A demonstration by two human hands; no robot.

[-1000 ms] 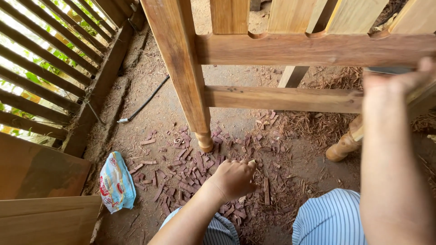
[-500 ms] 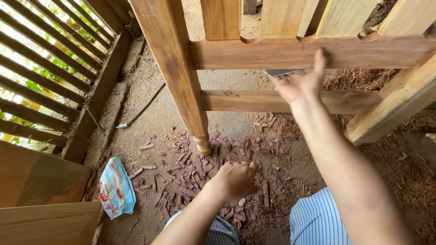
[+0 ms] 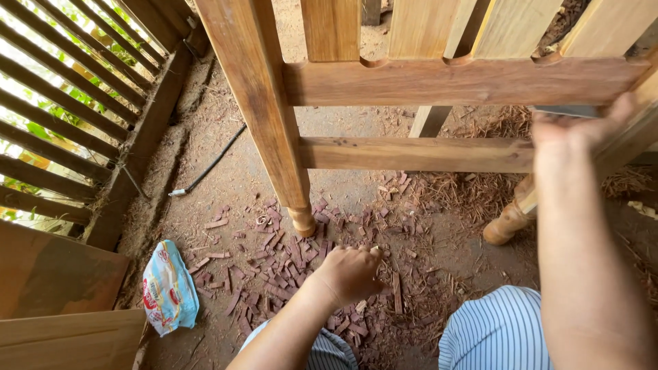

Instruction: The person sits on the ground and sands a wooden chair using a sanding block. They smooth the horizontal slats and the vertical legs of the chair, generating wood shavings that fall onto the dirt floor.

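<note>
Right hand (image 3: 576, 130) has shifted since half a second ago: it was spread on the middle of the upper rail, now it sits out at the rail's right end beside the right leg. Left hand has stayed put on the floor.

Largest to smallest:
- Wooden frame (image 3: 452, 82): two horizontal rails, upright slats above, turned legs standing on the dirt floor (image 3: 226, 185). Left leg (image 3: 264, 116) comes down mid-floor; right leg (image 3: 510, 223) near the floor's right edge.
- Slatted wall (image 3: 62, 109) along the floor's left edge, a board leaning at the bottom-left corner.
- Right hand's grip: fingers closed around a flat grey metal piece (image 3: 565, 110), pressed up against the underside of the upper rail. What kind of tool it is, cannot tell.
- Left hand (image 3: 349, 274): loose fist, knuckles down among the reddish wood chips (image 3: 288, 260) just beside the left leg's foot. Whether it holds anything, cannot tell.
- Blue-and-white wrapper (image 3: 166, 288) near the bottom-left corner; thin black cable (image 3: 212, 164) by the wall.

Risk, my read: the metal piece could skid off the rail edge if pushed at an angle, gouging the wood or catching the fingers. Loose chips under the left hand give poor bracing, so the frame may shift.
</note>
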